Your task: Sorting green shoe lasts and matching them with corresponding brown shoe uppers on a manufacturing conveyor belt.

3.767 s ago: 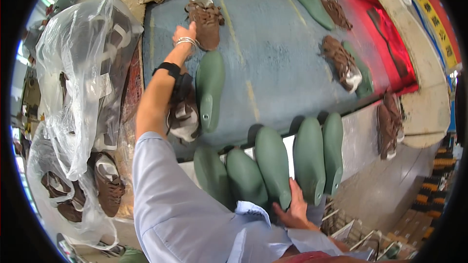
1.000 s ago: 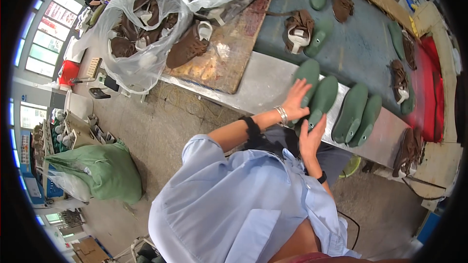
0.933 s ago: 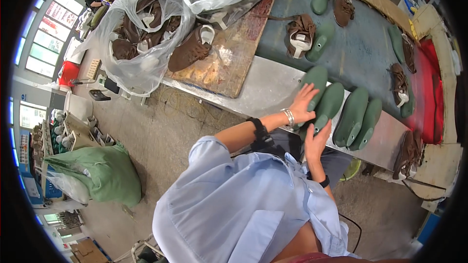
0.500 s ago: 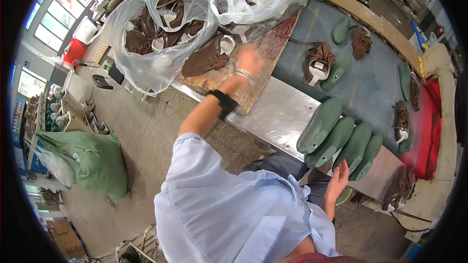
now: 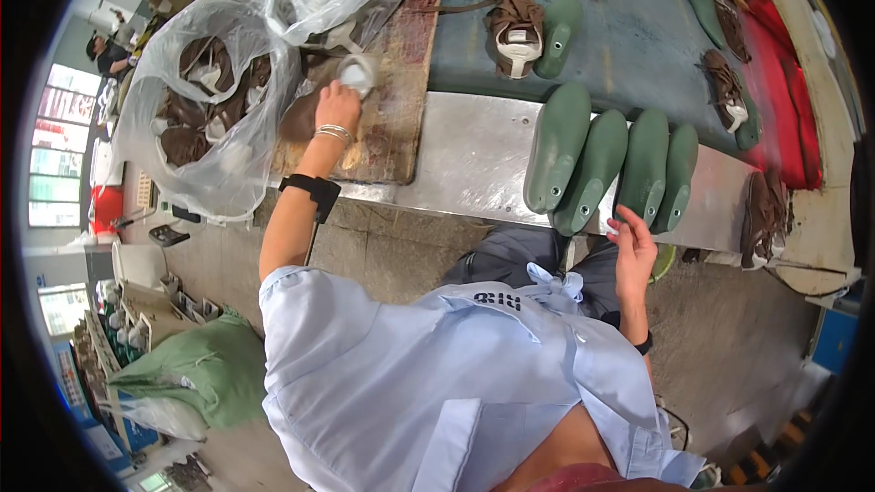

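My left hand (image 5: 339,111) is closed on a brown shoe upper (image 5: 299,118) with a pale lining, at the worn board (image 5: 394,128). The upper is smeared by motion and partly covered by my hand. Beside it, a clear plastic bag (image 5: 246,180) holds several more brown uppers. My right hand (image 5: 635,251) is open, its fingers apart, by the near ends of several green shoe lasts (image 5: 643,169). These lie side by side on the metal table edge (image 5: 469,146); whether my fingertips touch one is unclear.
On the blue-grey surface (image 5: 629,46) lie a brown shoe upper (image 5: 517,27) and a green last (image 5: 559,36), with other pairs farther right. Another plastic bag (image 5: 319,23) sits at the back left. A red cloth (image 5: 786,91) hangs at the right; a green sack (image 5: 205,369) stands on the floor.
My view has shifted, so the table sits farther left and higher. My left hand has gone from a blurred reach above the board to a hold on the brown upper. My right hand stays by the lasts.
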Tool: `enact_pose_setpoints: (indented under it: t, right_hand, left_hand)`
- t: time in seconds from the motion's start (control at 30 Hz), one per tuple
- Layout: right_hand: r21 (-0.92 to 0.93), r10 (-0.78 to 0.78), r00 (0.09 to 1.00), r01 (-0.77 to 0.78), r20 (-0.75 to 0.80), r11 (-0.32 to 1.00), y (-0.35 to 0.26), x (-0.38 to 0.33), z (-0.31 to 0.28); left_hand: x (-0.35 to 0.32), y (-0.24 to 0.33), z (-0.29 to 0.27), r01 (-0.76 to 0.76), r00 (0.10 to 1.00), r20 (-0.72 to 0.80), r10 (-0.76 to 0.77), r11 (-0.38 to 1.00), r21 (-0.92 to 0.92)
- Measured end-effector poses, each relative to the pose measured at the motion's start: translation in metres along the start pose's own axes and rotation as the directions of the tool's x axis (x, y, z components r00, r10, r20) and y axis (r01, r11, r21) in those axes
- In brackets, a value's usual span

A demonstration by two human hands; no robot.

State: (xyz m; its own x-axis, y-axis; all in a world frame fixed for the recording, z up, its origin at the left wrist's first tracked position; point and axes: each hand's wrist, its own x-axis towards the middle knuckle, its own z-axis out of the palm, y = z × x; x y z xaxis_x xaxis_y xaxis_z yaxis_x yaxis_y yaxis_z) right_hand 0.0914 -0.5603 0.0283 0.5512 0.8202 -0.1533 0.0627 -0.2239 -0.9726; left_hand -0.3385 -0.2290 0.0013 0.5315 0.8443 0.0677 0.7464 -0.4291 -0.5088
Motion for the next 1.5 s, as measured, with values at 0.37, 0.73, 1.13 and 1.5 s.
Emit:
enact_pose_setpoints:
  t: [0.37, 0.73, 1.13, 1.5]
  right_hand:
    - [0.036, 0.096, 0.987, -0.101, 0.131, 0.994, 0.012, -0.019, -0.007]
    - [0.002, 0.136, 0.989, -0.136, 0.066, 0.991, 0.026, -0.024, -0.01]
    - [-0.004, -0.118, 0.927, 0.125, -0.357, 0.992, -0.003, 0.02, -0.134]
    - [0.077, 0.084, 0.967, -0.067, -0.24, 0.995, 0.008, 0.002, -0.131]
  left_hand:
    - [-0.036, 0.055, -0.051, -0.458, 0.888, -0.14, 0.439, 0.872, -0.173]
    - [-0.056, 0.099, -0.092, -0.297, 0.949, -0.304, 0.084, 0.565, -0.77]
    - [-0.087, 0.136, -0.102, -0.27, 0.941, -0.039, 0.336, 0.676, -0.686]
    - [-0.091, 0.169, -0.095, -0.271, 0.958, -0.027, 0.286, 0.867, -0.419]
